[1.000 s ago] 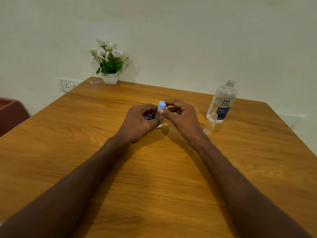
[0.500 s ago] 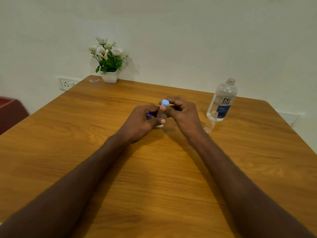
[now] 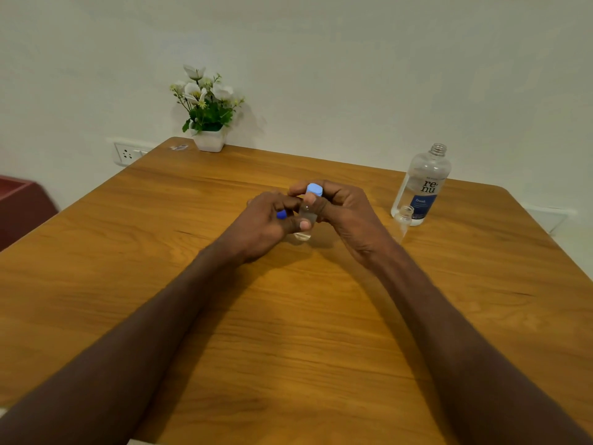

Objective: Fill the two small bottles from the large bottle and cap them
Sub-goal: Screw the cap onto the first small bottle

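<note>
right hand [image 3: 345, 208] shifted over light blue cap [image 3: 314, 189], small bottle [image 3: 306, 220] seemingly in left hand [image 3: 268, 221]

Before you, a wooden table [image 3: 288, 332]; right of your fingers [image 3: 303, 224], an uncapped large bottle [image 3: 422, 184] and an open small bottle [image 3: 403, 220]; beyond them to the left, a flower pot [image 3: 209, 141].

left hand [image 3: 266, 224]: fingers curled, thumb pressed forward, closed in a grip
right hand [image 3: 345, 210]: fingertips pinched together at top
forearms: both stretched forward, converging, hands nearly touching
</note>
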Available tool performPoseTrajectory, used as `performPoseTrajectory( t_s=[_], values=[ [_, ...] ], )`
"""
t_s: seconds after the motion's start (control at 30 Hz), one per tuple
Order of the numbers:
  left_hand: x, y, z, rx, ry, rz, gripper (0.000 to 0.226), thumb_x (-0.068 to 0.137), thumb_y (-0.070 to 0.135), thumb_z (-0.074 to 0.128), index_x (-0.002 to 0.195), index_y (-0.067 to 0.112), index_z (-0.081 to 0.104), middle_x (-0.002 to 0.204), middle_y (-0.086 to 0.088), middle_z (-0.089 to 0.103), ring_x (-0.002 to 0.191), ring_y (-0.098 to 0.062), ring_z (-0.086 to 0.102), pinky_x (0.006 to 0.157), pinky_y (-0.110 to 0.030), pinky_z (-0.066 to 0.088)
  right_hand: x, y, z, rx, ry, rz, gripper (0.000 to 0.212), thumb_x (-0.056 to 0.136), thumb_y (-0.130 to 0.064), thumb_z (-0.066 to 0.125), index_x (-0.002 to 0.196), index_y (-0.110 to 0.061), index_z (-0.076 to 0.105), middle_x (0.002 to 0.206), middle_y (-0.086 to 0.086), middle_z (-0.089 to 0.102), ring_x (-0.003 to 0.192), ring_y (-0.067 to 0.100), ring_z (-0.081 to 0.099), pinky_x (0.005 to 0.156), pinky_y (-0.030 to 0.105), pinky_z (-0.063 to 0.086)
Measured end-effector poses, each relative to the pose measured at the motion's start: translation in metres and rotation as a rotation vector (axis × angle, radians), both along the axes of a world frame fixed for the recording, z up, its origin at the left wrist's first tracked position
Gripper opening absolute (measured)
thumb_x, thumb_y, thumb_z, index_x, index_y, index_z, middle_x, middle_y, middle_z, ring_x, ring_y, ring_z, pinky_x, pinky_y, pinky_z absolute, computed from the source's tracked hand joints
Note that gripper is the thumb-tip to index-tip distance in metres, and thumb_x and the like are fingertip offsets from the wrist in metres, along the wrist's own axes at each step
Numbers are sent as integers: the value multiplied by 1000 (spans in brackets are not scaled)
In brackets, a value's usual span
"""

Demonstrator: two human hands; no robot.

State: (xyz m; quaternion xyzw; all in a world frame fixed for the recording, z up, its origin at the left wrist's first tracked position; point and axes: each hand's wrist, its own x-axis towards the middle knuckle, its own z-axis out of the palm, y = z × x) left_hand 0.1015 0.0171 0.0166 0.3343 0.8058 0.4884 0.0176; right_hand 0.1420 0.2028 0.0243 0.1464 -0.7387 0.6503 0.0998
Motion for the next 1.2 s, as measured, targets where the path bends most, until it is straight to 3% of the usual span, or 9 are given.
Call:
performPoseTrajectory(
  t_s=[0.1,0.23,0.37,0.53,0.7,0.8,0.97,1.1,1.2],
  values=[
    [2,1,2,-17,-20,-21,17,96,24,70,109,16,79,111,-8,74,111,-28,64,104,-60,46,1,6,1,-35,-3,65,23,104,-22,60,117,-11,77,118,5,78,108,20,74,81,27,58],
    [1,7,-1,-21,38,120,9,95,32,71,102,30,77,105,-7,71,115,-26,56,111,-58,34,-2,-9,-4,12,49,-178,20,102,-22,64,108,-10,80,109,5,79,108,18,72,90,33,57],
    [3,17,-9,-6,136,311,6,94,36,71,94,42,73,84,13,55,103,0,37,94,-40,25,-2,-30,-6,-12,90,-405,14,100,-16,66,98,-14,80,93,-5,78,91,-1,69,78,14,52],
    [5,28,-12,-72,259,425,21,97,33,64,115,35,76,79,28,50,101,-10,40,93,-41,22,-5,-45,-8,-66,93,-598,16,102,-17,66,90,-15,77,84,3,75,75,5,65,65,22,56],
    [-5,25,-17,-153,210,409,26,99,41,63,122,34,73,86,23,58,115,-12,50,90,-41,22,-9,-41,-15,2,40,-507,19,102,-18,65,113,-8,76,106,4,75,94,9,66,73,17,55],
    [-10,22,-18,-200,218,419,25,99,42,62,118,34,75,91,19,66,113,-13,56,85,-39,20,-14,-39,-18,59,28,-483,24,102,-19,66,121,-7,74,114,3,72,99,10,66,76,18,56],
    [-18,14,-20,-204,220,419,20,94,49,68,103,35,78,75,22,62,100,-13,59,85,-43,27,-19,-39,-21,61,28,-486,27,100,-21,68,122,-7,74,113,4,73,97,10,66,71,10,51],
    [-15,10,-18,-184,231,386,23,90,50,73,104,32,77,87,19,67,101,-11,58,81,-39,23,-16,-40,-21,107,31,-507,26,100,-24,69,123,-13,73,111,-8,70,99,2,63,82,16,51],
    [-13,8,-16,-131,222,373,21,91,43,73,109,34,77,93,18,71,101,-10,61,83,-41,27,-13,-39,-21,116,18,-507,35,96,-23,74,129,-13,70,123,-5,68,111,11,63,92,38,58]
  ],
)
